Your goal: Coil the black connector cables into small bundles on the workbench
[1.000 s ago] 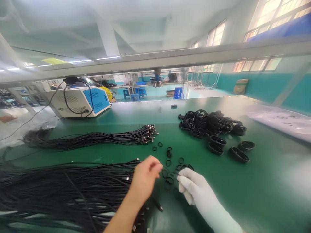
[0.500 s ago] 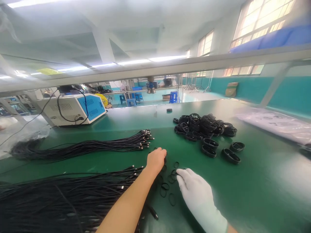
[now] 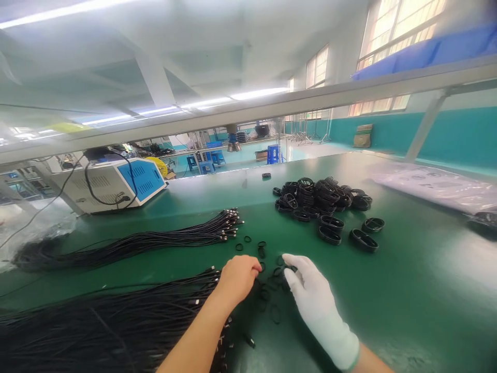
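Small black bands (image 3: 275,314) lie scattered over the green table top, between and ahead of my hands. My bare left hand (image 3: 237,278) is curled low over the table, its fingers bent together at the left side of the bands. Whatever its fingertips may hold is hidden. My right hand (image 3: 316,295), in a white glove, rests at the right side of the bands. Its thumb and forefinger are apart, with dark bands beside the tips. A loose black cable end (image 3: 249,340) lies below the left hand.
Two bundles of black cables, a far one (image 3: 186,232) and a near one (image 3: 116,321), lie on the left. Coiled black cables (image 3: 320,197) are heaped at the back right. A white-and-blue machine (image 3: 108,186) stands at the back left; clear plastic (image 3: 435,186) lies far right.
My left hand has drawn back toward me and slightly left, uncovering several bands ahead of it. My right hand has stayed near the same bands. The whole view has shifted slightly.
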Motion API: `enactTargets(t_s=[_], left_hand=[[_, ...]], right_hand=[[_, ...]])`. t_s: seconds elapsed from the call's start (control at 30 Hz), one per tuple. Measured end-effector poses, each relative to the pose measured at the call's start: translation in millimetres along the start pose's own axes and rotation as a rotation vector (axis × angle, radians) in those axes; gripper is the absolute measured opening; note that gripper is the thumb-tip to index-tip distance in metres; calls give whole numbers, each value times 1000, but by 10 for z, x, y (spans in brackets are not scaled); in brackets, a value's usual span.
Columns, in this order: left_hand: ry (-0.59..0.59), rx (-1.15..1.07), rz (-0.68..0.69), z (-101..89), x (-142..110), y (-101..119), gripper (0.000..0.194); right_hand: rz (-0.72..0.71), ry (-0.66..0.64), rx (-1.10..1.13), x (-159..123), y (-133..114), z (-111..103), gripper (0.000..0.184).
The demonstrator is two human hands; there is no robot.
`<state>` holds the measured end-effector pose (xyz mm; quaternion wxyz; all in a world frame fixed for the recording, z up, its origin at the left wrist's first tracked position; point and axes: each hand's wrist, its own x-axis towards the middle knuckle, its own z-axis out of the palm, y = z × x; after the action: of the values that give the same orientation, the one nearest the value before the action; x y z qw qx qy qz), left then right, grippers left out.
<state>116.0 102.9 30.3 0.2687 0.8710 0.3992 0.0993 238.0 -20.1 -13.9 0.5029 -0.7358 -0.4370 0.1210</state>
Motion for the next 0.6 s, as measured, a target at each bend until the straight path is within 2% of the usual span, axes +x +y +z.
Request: enactTargets(t_s=[0.17,0.27,0.33,0.5,0.6], left_hand=[[88,158,-90,89,373,-44,10],[79,174,-103,208,545,-60,23],[66,153,-95,243,595,-79,24],[-32,6,-22,109,492,-122,16],[-101,-66,22,-5,309,-130,24]], right_hand=[[-44,14,-60,-4,36,6,30],[-87,9,-88,-14,32,6,29],[-100,17,-104,-9,33,6,29],[-58,15,-63,22,33,3,29],[-49,18,-11,18,14,2,28]])
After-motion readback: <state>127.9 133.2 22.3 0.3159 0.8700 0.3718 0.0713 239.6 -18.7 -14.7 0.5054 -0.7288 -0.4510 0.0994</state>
